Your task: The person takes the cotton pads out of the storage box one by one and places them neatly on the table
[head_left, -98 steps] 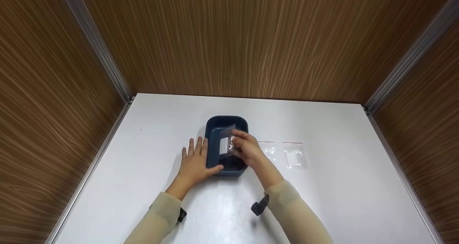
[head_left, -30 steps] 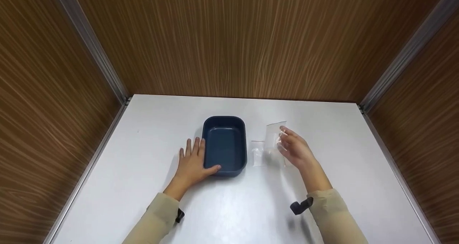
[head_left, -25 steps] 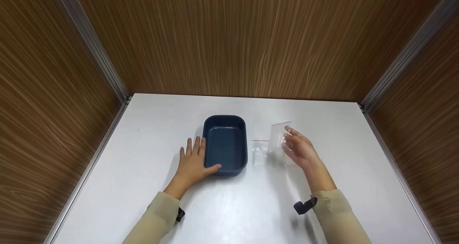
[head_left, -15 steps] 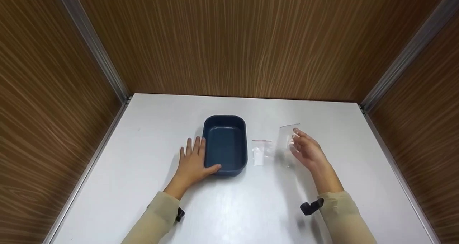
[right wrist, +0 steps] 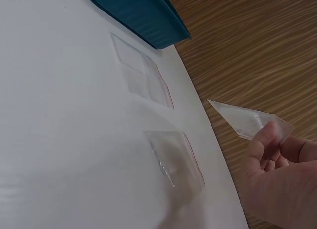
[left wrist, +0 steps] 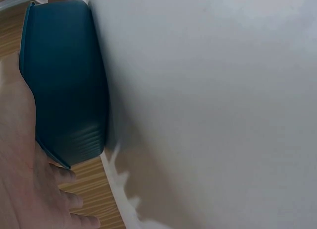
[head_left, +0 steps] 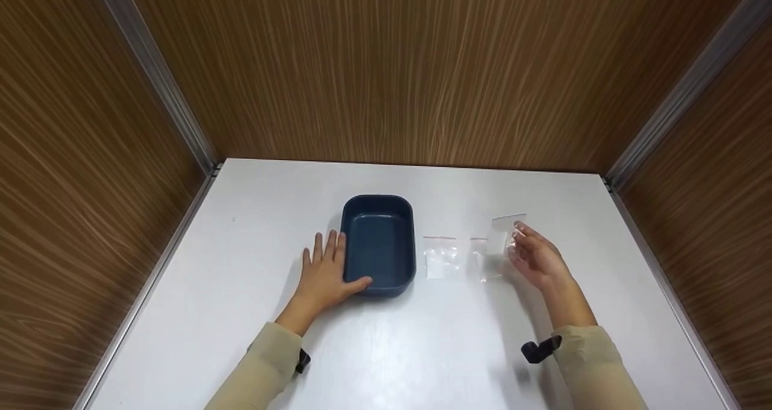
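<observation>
My left hand (head_left: 322,282) rests spread along the left wall of a dark blue rectangular tray (head_left: 379,290), its thumb over the near rim. Seen by the left wrist camera, the fingers extend past the tray's edge. Raised over the table on the right, my right hand (head_left: 541,264) pinches a clear zip bag (head_left: 500,238) between thumb and fingers. Two more clear zip bags with red seal lines lie flat right of the tray: a nearer-to-tray bag (head_left: 442,260) and a second bag (right wrist: 176,157), partly covered by the held one in the head view.
The white table (head_left: 386,350) carries the tray and the flat bags. Wood-patterned panels (head_left: 386,66) stand behind it and on both sides, with a metal corner post (head_left: 163,78) at left. Nothing lies in the tray.
Earlier my right hand held a bag over the tray; it has since moved right with the bag, away from the tray and past the flat bags. My left hand stays on the tray.
</observation>
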`<control>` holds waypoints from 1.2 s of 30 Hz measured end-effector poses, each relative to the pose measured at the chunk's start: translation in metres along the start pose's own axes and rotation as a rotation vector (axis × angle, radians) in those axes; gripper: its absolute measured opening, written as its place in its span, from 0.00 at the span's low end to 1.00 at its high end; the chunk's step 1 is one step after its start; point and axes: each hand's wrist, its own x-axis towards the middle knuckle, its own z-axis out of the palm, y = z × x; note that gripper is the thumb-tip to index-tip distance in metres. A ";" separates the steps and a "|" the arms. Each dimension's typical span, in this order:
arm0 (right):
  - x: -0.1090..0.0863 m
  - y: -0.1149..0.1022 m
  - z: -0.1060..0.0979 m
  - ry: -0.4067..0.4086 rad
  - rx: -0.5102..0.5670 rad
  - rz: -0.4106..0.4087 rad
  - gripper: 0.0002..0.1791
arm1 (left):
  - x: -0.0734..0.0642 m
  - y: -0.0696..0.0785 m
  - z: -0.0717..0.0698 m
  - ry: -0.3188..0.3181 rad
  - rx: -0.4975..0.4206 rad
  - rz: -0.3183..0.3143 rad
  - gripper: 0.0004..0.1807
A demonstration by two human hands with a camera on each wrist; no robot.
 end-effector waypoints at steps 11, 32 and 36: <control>-0.002 -0.010 -0.030 0.035 -0.007 0.015 0.13 | 0.002 -0.001 0.000 -0.022 0.004 -0.011 0.67; -0.006 -0.028 -0.073 0.165 -0.172 0.095 0.16 | 0.000 0.001 -0.001 -0.031 0.002 -0.010 0.67; -0.006 -0.027 -0.076 0.238 -0.413 0.033 0.15 | 0.000 0.001 -0.001 -0.018 0.009 0.002 0.67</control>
